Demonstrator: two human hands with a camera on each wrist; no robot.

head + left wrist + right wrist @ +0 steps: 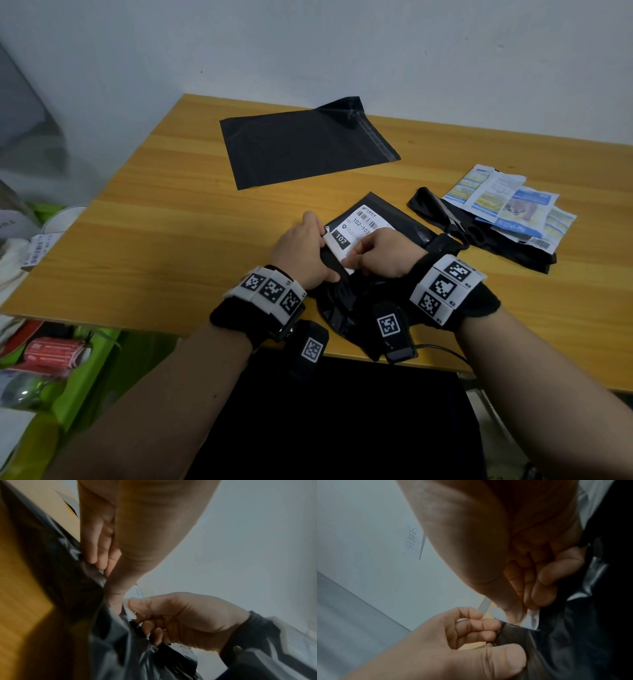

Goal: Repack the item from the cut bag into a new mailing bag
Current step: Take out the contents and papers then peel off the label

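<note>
A black mailing bag with a white shipping label (368,221) lies at the middle of the wooden table (171,222); its crumpled near end hangs over the front edge. Both hands hold that near end. My left hand (327,255) pinches the black film (92,573) and a thin white strip (485,605). My right hand (356,262) pinches the white paper edge (532,620) beside it, fingers curled. A flat, unlabelled black mailing bag (308,144) lies at the back of the table. What is inside the held bag is hidden.
To the right, blue-and-white packets (513,202) lie on slack black film (513,250), with black scissors (455,222) beside them. A green bin with red packages (68,356) stands below the table's left edge. A wall runs behind the table.
</note>
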